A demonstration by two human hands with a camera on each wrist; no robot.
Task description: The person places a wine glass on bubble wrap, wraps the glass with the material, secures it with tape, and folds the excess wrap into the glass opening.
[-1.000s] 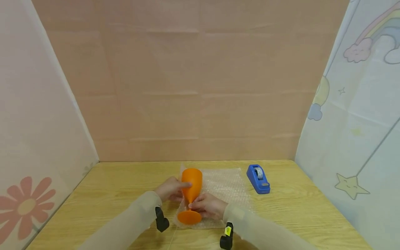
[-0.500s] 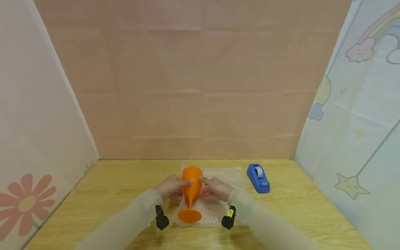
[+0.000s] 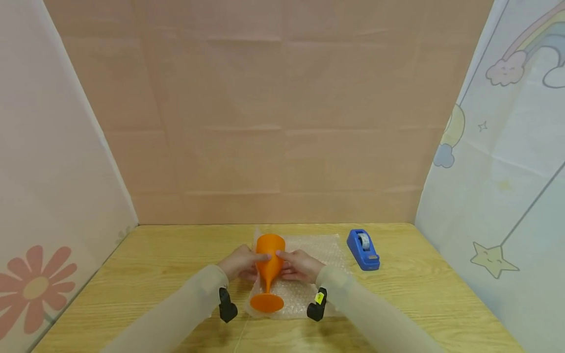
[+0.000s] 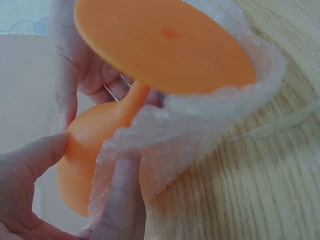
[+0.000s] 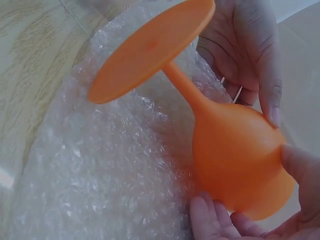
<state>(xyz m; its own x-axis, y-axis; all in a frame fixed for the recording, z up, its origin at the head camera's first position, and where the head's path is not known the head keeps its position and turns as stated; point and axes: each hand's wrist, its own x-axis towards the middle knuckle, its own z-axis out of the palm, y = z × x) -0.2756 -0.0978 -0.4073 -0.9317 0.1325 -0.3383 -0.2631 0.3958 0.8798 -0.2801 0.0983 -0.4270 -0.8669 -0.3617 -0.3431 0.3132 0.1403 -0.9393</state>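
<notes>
Creased tan sheeting (image 3: 278,113) stands behind a yellowish wood-grain desk (image 3: 176,250). Beneath it in view, a person's left hand (image 3: 240,262) grips the bowl of a smooth orange stemmed goblet (image 3: 269,268), thumb on the bowl and a finger against a raised edge of clear bubble wrap (image 3: 304,296). Opposite, the right hand (image 3: 302,264) holds the same bowl, its thumb pressed near the left one. Tilted between both hands over the wrap, the goblet has its round foot toward the person and its mouth pointing away. Cream sleeves (image 3: 176,309) cover the arms. Just beyond the wrap's right edge sits a blue plastic tape dispenser (image 3: 364,252) with a whitish roll (image 3: 364,240)
</notes>
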